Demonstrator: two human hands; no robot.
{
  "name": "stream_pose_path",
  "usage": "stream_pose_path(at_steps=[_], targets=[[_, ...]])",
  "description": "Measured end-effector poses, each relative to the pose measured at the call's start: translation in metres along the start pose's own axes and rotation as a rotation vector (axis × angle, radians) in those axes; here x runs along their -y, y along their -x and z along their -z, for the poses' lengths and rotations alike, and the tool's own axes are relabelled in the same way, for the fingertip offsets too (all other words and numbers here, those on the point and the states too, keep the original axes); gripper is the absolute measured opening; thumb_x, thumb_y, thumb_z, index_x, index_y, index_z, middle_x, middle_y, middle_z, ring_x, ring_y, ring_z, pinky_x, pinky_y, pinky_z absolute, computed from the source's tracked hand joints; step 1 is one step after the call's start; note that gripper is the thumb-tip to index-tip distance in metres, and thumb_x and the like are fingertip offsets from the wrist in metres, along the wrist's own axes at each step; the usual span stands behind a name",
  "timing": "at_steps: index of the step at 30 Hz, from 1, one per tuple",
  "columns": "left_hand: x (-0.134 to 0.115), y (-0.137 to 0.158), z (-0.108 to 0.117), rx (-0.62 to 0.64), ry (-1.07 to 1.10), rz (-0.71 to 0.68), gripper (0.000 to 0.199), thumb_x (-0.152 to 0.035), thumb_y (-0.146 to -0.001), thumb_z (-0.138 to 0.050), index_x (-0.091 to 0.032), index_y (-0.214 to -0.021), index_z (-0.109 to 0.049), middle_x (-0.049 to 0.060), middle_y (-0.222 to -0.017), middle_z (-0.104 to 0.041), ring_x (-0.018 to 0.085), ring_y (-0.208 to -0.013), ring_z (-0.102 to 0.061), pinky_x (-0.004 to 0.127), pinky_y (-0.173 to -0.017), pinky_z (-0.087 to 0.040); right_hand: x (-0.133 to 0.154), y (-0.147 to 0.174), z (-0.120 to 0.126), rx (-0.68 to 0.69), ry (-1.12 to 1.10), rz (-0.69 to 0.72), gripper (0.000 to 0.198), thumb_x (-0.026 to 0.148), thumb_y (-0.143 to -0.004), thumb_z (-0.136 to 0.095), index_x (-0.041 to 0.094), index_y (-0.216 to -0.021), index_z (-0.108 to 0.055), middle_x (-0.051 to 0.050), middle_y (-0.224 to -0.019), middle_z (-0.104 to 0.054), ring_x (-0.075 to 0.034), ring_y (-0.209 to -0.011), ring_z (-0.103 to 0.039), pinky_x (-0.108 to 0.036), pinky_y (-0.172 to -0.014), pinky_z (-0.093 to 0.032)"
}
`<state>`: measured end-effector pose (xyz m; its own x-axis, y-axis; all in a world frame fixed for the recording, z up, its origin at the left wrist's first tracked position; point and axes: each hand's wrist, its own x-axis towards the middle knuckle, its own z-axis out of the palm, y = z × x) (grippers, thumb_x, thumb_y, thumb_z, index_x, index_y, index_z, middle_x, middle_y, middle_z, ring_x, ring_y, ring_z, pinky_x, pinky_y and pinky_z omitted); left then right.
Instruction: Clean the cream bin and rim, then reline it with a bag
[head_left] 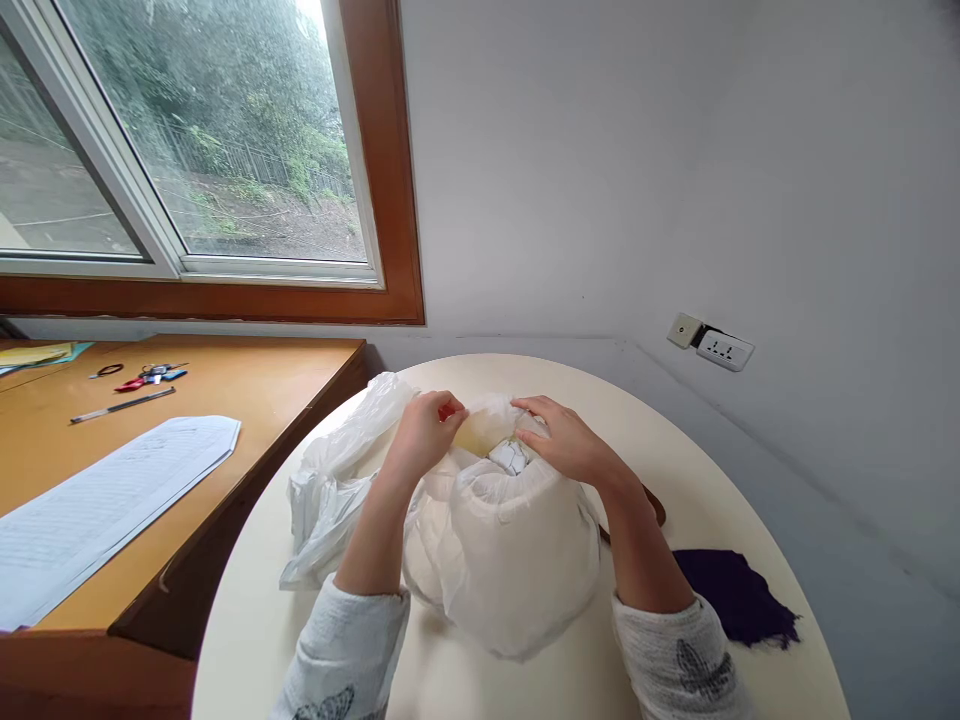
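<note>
A thin white plastic bag (525, 535) is draped over a rounded container standing on the table, its film folded outward around the opening. My left hand (429, 428) pinches the bag's film between thumb and fingertips at the far left of the opening. At the far right, my right hand (562, 437) holds the folded film at the rim with its fingers curved. Inside the opening lies a crumpled white piece (511, 457) with dark lines. The container itself is mostly hidden under the film.
Another crumpled white plastic bag (337, 500) lies at the left of the round table (255, 610). A dark purple cloth (739, 597) and a brown strip (655, 506) lie to the right. The wooden desk (300, 385) holds papers (127, 500), a pen (124, 405) and keys (156, 374).
</note>
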<state>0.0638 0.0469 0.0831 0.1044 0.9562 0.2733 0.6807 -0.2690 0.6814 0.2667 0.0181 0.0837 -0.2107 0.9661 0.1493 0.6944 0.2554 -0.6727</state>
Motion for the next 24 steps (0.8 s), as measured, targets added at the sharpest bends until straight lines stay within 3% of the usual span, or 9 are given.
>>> stream_pose_path(at_steps=[3,6,11,17,21,24], targets=[[0.001,-0.001,0.001,-0.034,-0.019,0.019,0.019,-0.031,-0.076,-0.049,-0.018,-0.062,-0.053,0.002,-0.069,-0.06,0.016,-0.066,-0.053,0.025,-0.057,-0.038,-0.003,0.0,0.001,0.027,0.011,-0.02,0.05,0.034,-0.083,-0.045,0.03,-0.133,-0.04,-0.001,-0.138,-0.042,-0.021,-0.121,-0.042,-0.033,-0.094,-0.036],[0.003,-0.002,0.005,-0.049,-0.076,0.07,0.02,-0.03,-0.075,-0.048,-0.019,-0.058,-0.047,0.001,-0.065,-0.057,0.015,-0.063,-0.051,0.024,-0.053,-0.034,-0.005,0.0,0.002,0.031,0.027,-0.091,0.052,0.035,-0.085,-0.041,0.031,-0.137,-0.034,-0.005,-0.135,-0.046,-0.023,-0.115,-0.048,-0.034,-0.086,-0.041],[0.005,-0.001,0.012,0.015,-0.138,0.137,0.018,-0.027,-0.073,-0.045,-0.018,-0.057,-0.045,0.001,-0.066,-0.055,0.014,-0.062,-0.049,0.024,-0.052,-0.031,-0.002,0.0,0.003,0.014,0.107,-0.167,0.044,0.034,-0.085,-0.039,0.03,-0.128,-0.047,-0.007,-0.102,-0.064,-0.019,-0.082,-0.06,-0.029,-0.066,-0.043],[0.008,0.0,0.016,0.061,-0.175,0.165,0.017,-0.023,-0.072,-0.043,-0.018,-0.055,-0.042,0.001,-0.064,-0.055,0.013,-0.058,-0.047,0.024,-0.048,-0.029,0.002,0.003,0.008,0.022,0.196,-0.205,0.04,0.038,-0.084,-0.041,0.027,-0.118,-0.057,-0.004,-0.075,-0.064,-0.016,-0.065,-0.056,-0.026,-0.058,-0.038],[0.008,0.0,0.016,0.015,-0.139,0.093,0.02,-0.03,-0.077,-0.044,-0.018,-0.061,-0.049,0.003,-0.069,-0.059,0.015,-0.064,-0.052,0.025,-0.054,-0.038,0.002,0.003,0.01,0.024,0.218,-0.231,0.04,0.038,-0.083,-0.043,0.026,-0.117,-0.058,-0.005,-0.078,-0.064,-0.016,-0.066,-0.056,-0.025,-0.057,-0.036],[0.004,0.002,0.014,0.035,0.001,-0.047,0.023,-0.037,-0.079,-0.046,-0.019,-0.08,-0.059,0.005,-0.088,-0.064,0.017,-0.082,-0.058,0.027,-0.07,-0.045,0.003,0.002,0.01,0.017,0.229,-0.226,0.038,0.037,-0.083,-0.043,0.027,-0.115,-0.06,-0.005,-0.081,-0.065,-0.016,-0.068,-0.057,-0.025,-0.058,-0.036]])
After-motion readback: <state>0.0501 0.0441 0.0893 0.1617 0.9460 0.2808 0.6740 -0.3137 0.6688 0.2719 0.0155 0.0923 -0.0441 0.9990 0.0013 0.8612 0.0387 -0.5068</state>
